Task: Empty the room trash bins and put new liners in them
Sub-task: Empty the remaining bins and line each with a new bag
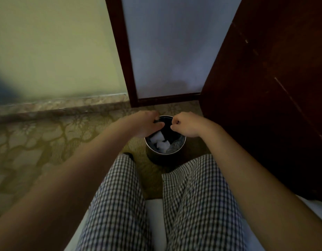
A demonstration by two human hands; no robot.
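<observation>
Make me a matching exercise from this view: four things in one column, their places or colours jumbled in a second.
1 trash bin
2 crumpled paper
3 cabinet
4 left hand

A white, inside the bin
B dark wood, right of the bin
C standing on the patterned carpet
D gripping the black liner

Pairs: 1-C, 2-A, 3-B, 4-D.
</observation>
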